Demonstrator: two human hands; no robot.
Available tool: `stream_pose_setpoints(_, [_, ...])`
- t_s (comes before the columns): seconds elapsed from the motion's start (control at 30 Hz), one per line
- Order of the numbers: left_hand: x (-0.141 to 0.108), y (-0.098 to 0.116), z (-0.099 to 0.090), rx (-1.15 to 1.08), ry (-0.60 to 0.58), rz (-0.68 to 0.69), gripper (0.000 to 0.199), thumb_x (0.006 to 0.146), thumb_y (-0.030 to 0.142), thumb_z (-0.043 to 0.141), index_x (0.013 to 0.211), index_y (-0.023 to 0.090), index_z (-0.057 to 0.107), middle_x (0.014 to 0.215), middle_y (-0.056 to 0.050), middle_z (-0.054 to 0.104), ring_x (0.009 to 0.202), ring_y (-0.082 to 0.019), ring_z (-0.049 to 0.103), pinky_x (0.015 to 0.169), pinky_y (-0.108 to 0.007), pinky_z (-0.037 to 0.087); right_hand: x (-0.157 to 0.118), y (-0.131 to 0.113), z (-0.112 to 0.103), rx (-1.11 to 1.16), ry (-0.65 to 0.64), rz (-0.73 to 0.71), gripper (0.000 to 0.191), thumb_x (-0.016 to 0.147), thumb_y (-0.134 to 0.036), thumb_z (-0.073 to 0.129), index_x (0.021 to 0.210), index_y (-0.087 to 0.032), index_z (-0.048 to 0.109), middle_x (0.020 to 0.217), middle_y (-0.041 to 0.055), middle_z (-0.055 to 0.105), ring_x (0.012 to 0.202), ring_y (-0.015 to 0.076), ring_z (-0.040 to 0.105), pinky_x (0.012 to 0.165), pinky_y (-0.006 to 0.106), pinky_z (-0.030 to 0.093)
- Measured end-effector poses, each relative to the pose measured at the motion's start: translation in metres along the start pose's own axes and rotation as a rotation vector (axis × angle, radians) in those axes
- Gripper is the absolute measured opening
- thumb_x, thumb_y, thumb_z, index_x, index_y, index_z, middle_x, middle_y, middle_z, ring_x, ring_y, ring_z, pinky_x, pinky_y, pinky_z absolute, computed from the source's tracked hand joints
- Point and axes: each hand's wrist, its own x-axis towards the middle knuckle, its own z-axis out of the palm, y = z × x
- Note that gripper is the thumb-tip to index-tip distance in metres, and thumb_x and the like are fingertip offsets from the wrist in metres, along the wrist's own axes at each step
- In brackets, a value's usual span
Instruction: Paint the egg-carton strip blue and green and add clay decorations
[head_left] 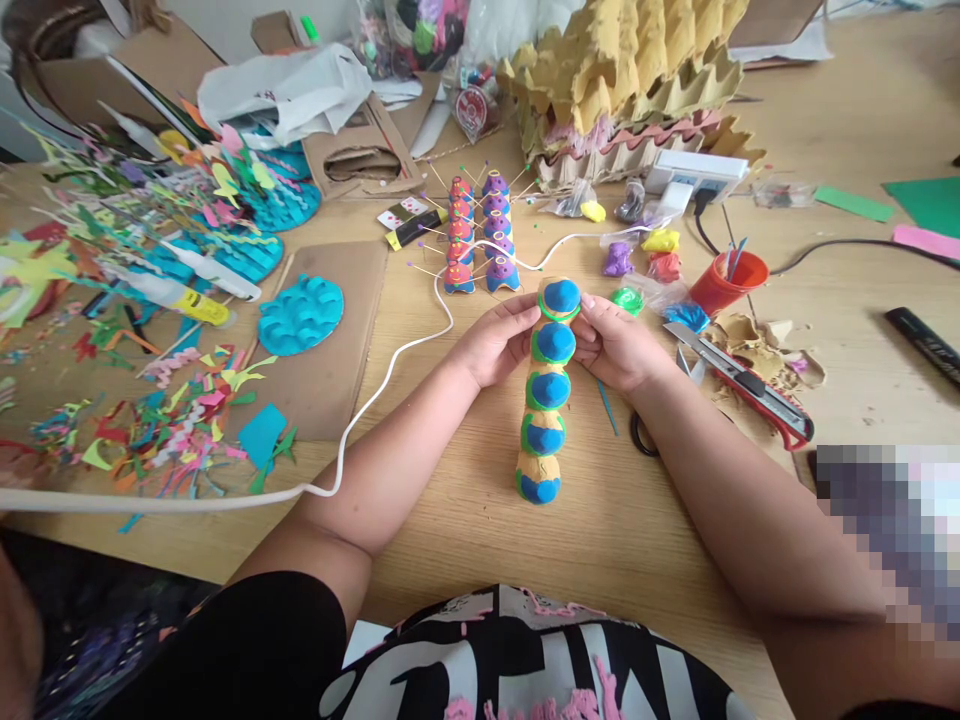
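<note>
Between my hands is an egg-carton strip [551, 391], its row of bumps capped in blue clay with green clay around them. My left hand [504, 338] grips its far end from the left, thumb against the side of the top bump. On the opposite side, my right hand [616, 340] pinches the same end with thumb and fingers; some fingers are hidden behind the strip. The near end reaches toward me over the wooden table [442, 470]. Beyond it stand two decorated strips, one red-topped [460, 235] and one purple-topped [498, 230], with thin sticks poking out.
A white cable [390, 365] crosses the table past my left forearm. On the right lie a red utility knife [742, 385], an orange cup [727, 280] and clay packets [618, 258]. Paper scraps [165, 430] and a blue clay disc [301, 314] are left; egg trays [622, 80] stand behind.
</note>
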Motion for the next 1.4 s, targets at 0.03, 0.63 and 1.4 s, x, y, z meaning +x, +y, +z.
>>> stream_pose_setpoints(0.03, [0.0, 0.0, 0.0, -0.009, 0.011, -0.003, 0.01, 0.105, 0.026, 0.071, 0.113, 0.026, 0.078, 0.096, 0.0, 0.084, 0.138, -0.034, 0.071, 0.12, -0.051, 0.055, 0.0, 0.0, 0.0, -0.004, -0.001, 0.0, 0.071, 0.073, -0.07, 0.095, 0.068, -0.023, 0.043, 0.058, -0.0096, 0.032, 0.051, 0.0055, 0.019, 0.049, 0.028, 0.012])
stream_pose_setpoints(0.63, [0.007, -0.009, -0.008, 0.027, 0.012, 0.033, 0.026, 0.09, 0.049, 0.089, 0.102, 0.029, 0.078, 0.097, 0.0, 0.085, 0.109, -0.029, 0.083, 0.096, -0.046, 0.066, 0.0, 0.0, 0.001, 0.007, 0.003, 0.006, 0.07, 0.072, -0.067, 0.097, 0.069, -0.022, 0.044, 0.059, -0.0092, 0.036, 0.051, 0.0045, 0.021, 0.049, 0.026, 0.013])
stream_pose_setpoints(1.4, [0.005, -0.006, 0.008, -0.153, 0.055, 0.016, 0.032, 0.115, 0.028, 0.053, 0.1, 0.02, 0.08, 0.094, 0.0, 0.084, 0.083, -0.015, 0.074, 0.082, -0.03, 0.054, -0.001, 0.0, 0.002, 0.021, -0.021, 0.012, 0.07, 0.072, -0.066, 0.098, 0.069, -0.022, 0.043, 0.058, -0.0103, 0.035, 0.05, 0.0043, 0.023, 0.051, 0.027, 0.012])
